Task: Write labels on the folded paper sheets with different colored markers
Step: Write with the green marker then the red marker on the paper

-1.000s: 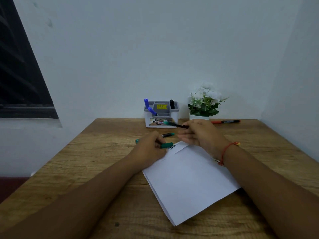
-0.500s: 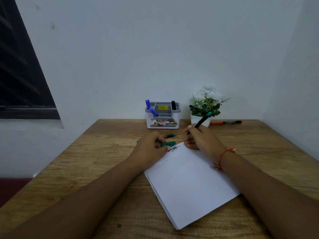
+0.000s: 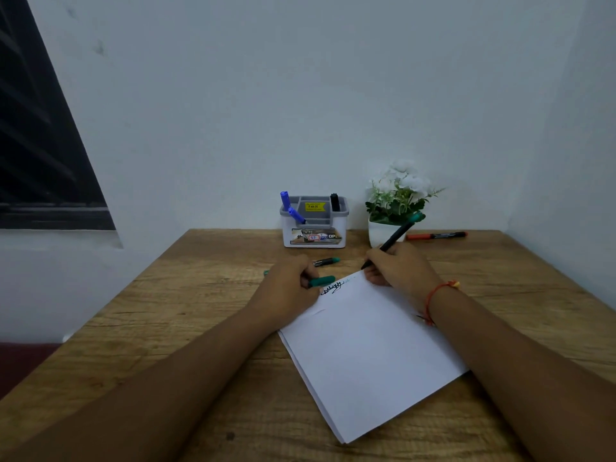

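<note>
1. Folded paper sheets: white stack, lying flat on the wooden table directly in front of me, turned at an angle. The far edge sits between the two hands. A dark scribbled label runs along the far left edge.
2. Right hand: rests on the sheets' far right edge. Its fingers are curled round a black marker in a writing grip. The marker's teal end tilts up toward the plant and its tip is down at the paper's far corner. I cannot tell whether the tip touches. A red thread bracelet is on the wrist.
3. Left hand: presses the sheets' left edge, beside the label. Its fingers are closed round a green marker, whose end sticks out toward the right. A green tip also shows at the fist's far side. I cannot tell whether it is the same piece.
4. Loose marker: dark with a green end, on the table just behind the left hand.
5. Desk organizer: white and grey, against the wall. It holds blue markers on the left and a black pen on the right.
6. Potted plant: white flowers, to the right of the organizer.
7. Orange marker: lying flat, right of the pot.
</note>
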Available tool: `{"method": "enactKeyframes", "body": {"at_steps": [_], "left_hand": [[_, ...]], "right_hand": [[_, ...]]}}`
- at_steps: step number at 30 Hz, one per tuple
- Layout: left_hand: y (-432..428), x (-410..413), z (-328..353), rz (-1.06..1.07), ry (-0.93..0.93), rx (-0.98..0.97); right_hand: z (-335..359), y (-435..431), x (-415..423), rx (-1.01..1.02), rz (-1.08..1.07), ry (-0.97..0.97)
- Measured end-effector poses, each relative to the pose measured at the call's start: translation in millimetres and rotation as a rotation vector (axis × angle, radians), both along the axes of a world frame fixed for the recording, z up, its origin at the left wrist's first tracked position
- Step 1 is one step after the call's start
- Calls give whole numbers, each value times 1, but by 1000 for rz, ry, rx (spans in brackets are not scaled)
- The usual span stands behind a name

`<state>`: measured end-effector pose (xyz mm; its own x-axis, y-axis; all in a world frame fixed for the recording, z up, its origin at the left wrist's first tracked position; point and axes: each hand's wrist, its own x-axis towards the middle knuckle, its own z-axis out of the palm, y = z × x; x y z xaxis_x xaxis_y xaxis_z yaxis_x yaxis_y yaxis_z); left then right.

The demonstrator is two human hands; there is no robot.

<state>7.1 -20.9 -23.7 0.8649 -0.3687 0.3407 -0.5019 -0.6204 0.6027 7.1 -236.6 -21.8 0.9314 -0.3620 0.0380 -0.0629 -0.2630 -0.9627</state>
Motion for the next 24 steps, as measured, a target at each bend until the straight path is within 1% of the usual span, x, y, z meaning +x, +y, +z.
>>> {"method": "enactKeyframes", "body": {"at_steps": [2,7,12,17,21,24], "left_hand": [[0,0,0,-8,-9,3],[-1,-1,-1,-30,-3,30],[-2,0,-2,-26,-3,33],[-1,5,-3,102,-65,23],[2,11,-4,237,-46,-5],[2,13,-5,282,-20,14]], "right_hand": [[1,-5,-2,-94,37,1],[0,-8,-4,-42,89,-27],[-3,-9,-3,-83,88,-47],[-3,-9,-2,-111,94,-54],[-4,-9,-2,-117,94,-45],[-3,-9,-3,-118,86,-36]]}}
